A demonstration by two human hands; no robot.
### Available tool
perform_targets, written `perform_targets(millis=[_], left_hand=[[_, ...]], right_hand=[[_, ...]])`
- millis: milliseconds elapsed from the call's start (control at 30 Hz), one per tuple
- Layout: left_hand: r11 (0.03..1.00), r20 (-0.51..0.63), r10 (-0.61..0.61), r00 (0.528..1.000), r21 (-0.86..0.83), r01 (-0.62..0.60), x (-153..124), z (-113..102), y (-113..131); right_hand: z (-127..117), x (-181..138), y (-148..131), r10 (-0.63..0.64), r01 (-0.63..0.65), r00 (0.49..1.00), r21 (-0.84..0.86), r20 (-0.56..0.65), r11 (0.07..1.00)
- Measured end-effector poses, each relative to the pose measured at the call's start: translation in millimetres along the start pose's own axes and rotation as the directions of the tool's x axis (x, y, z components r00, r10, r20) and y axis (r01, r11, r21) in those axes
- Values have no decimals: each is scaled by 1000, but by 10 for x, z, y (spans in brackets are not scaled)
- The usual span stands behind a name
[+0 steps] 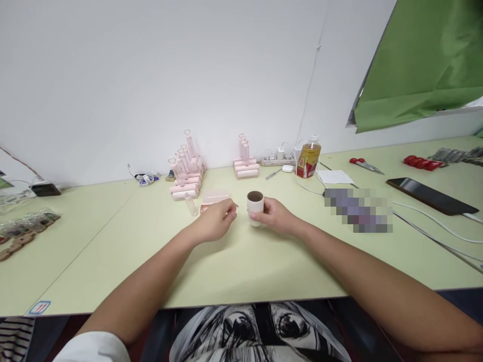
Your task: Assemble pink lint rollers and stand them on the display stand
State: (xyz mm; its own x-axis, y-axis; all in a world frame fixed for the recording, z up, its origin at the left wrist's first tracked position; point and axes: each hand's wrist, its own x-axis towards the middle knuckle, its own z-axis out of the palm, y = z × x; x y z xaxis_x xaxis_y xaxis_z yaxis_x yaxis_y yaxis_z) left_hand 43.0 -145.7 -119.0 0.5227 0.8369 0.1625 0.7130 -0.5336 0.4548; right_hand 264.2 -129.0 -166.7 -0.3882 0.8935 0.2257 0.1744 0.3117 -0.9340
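Note:
My right hand [277, 216] is closed around a small white cup [255, 206], held upright at the middle of the table with its dark inside facing up. Just left of the cup is my left hand [216, 221], its fingers curled and pressed together. A tiny reddish tip shows at those fingertips, but what they hold is hidden. Behind the left hand lies an open pale pink case [216, 195], partly covered by the hand. Beside it a clear pink tube [190, 205] leans on the table.
Pink boxes with heart-topped tubes [186, 181] stand at the back left, and a smaller group [246, 168] behind the cup. A drink bottle [308, 157], power strip [277, 161] and screwdriver [273, 174] are near the wall. A phone [432, 195] and cables lie right.

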Motion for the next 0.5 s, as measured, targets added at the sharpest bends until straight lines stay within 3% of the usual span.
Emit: perform_targets(millis=[100, 200, 333, 500], left_hand=[[953, -90, -9, 996, -302, -19, 5, 20, -78], [866, -210, -48, 977, -496, -64, 47, 153, -182], [780, -307, -46, 951, -606, -158, 72, 307, -206], [688, -337, -112, 935, -705, -172, 45, 317, -117]], right_hand=[[13, -31, -19, -3, 15, 994, -109, 105, 994], [13, -61, -50, 7, 27, 982, -181, 187, 983], [10, -79, -71, 36, 20, 966, -215, 255, 976], [23, -90, -90, 49, 17, 958, -225, 283, 974]])
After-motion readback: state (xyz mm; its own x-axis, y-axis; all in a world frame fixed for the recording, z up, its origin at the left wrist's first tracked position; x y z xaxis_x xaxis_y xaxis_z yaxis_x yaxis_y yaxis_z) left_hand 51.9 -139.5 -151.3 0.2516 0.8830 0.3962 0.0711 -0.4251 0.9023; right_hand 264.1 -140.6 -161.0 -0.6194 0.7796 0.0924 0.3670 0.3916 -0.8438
